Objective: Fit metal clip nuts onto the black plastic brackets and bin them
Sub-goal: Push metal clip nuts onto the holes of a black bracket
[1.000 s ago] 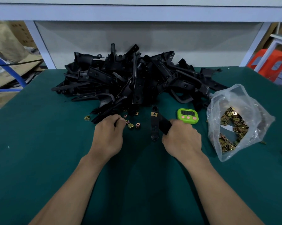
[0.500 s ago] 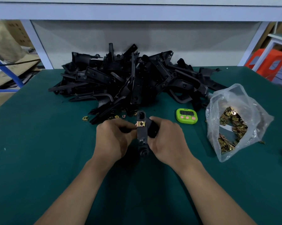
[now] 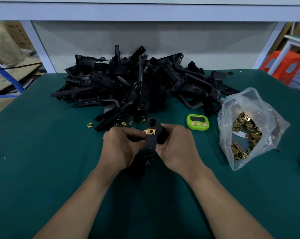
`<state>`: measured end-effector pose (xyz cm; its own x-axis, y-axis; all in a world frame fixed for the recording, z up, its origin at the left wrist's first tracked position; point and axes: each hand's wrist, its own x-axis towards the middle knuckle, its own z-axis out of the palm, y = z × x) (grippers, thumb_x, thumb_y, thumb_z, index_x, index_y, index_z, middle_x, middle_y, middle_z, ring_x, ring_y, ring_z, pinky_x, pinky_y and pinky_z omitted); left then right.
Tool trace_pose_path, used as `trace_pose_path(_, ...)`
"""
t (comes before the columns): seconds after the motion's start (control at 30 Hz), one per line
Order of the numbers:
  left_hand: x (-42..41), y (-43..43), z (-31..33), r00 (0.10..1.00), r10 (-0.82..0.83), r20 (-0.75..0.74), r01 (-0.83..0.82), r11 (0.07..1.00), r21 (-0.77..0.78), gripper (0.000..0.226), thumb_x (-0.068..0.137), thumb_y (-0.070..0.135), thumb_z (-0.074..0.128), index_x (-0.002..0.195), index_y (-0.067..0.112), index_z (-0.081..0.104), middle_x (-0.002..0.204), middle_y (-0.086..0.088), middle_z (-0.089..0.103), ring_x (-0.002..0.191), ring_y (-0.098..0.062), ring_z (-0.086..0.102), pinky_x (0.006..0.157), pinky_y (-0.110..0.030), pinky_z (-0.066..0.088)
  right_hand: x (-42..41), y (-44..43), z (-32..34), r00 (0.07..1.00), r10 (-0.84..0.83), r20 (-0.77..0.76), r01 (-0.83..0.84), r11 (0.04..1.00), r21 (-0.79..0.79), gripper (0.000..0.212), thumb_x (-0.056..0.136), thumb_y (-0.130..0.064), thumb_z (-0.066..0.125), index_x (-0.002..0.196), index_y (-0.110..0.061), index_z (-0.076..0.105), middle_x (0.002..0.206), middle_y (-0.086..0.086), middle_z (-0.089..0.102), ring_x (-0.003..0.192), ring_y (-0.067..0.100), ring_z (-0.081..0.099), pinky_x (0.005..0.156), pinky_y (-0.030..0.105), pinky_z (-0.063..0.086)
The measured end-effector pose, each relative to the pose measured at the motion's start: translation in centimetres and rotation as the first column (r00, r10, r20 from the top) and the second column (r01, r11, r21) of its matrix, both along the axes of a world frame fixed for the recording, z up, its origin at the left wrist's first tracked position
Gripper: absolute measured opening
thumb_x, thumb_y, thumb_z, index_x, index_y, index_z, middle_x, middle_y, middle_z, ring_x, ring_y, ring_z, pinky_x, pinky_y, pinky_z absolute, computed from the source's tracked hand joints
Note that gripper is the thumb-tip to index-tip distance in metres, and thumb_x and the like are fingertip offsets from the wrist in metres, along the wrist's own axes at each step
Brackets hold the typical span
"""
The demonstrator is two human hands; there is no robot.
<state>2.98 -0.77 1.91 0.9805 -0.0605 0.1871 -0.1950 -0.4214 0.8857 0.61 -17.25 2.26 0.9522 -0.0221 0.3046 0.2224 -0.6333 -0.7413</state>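
Both hands hold one black plastic bracket (image 3: 150,144) upright above the green table. My right hand (image 3: 177,149) grips its right side. My left hand (image 3: 123,147) holds its left side, fingertips at a brass clip nut (image 3: 150,131) that sits on the bracket's upper part. A second small brass piece shows just left of that nut, by my left fingertips. Several loose clip nuts (image 3: 123,123) lie on the table just beyond my hands. A large pile of black brackets (image 3: 139,83) fills the back of the table.
A clear plastic bag (image 3: 249,128) with many brass clip nuts lies at the right. A green digital timer (image 3: 197,121) sits between the bag and my hands. The green table (image 3: 42,169) extends left and toward me. An orange stool (image 3: 284,66) stands beyond the right edge.
One second ago my left hand was at the loose nuts and my right held the bracket on the table. Both hands have since come together, with the bracket lifted between them.
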Motion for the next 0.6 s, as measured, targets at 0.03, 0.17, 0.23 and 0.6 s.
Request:
trace_pose_path(0.03,-0.1,0.0,0.0,1.000,-0.008,0.003,0.008,1.000,-0.004,0.055,0.069,0.006,0.091,0.052,0.053,0.069,0.059,0.024,0.069,0.054,0.012,0.063,0.050,-0.002,0.042,0.0,0.0,0.1,1.000,-0.010,-0.007,0.010,1.000,-0.009,0.027,0.062,-0.055,0.050,0.066,-0.029,0.054,0.054,-0.009,0.051,0.051,0.014,0.040,0.048,0.023,0.030)
trace_pose_path(0.17,-0.1,-0.2,-0.5,0.999,-0.046,0.014,0.046,0.999,-0.006,0.054,0.071,0.001,0.086,0.053,0.049,0.069,0.049,0.024,0.062,0.045,0.013,0.054,0.046,-0.002,0.036,-0.1,-0.1,0.1,0.998,-0.059,-0.025,0.056,0.993,-0.101,0.020,0.073,-0.045,0.070,0.065,-0.040,0.052,0.059,-0.018,0.056,0.053,0.013,0.046,0.048,0.024,0.028)
trace_pose_path(0.23,0.0,-0.2,-0.5,0.998,-0.055,0.040,0.055,0.998,-0.002,0.053,0.071,0.003,0.087,0.055,0.051,0.070,0.053,0.025,0.064,0.049,0.014,0.056,0.047,-0.003,0.038,-0.1,-0.1,0.0,0.995,-0.101,-0.026,0.096,0.987,-0.132,0.022,0.075,-0.042,0.071,0.065,-0.035,0.053,0.059,-0.017,0.057,0.052,0.013,0.047,0.048,0.026,0.030)
trace_pose_path(0.6,-0.7,-0.1,-0.1,0.978,0.113,0.174,-0.167,0.927,0.337,0.035,0.088,0.027,0.075,0.121,0.036,0.074,0.117,0.024,0.066,0.104,0.010,0.049,0.093,0.001,0.029,0.4,-2.4,2.1,0.930,-0.009,-0.367,0.147,0.926,0.348,0.015,0.075,-0.017,0.070,0.064,-0.008,0.068,0.071,0.012,0.072,0.053,0.020,0.051,0.055,0.031,0.043)
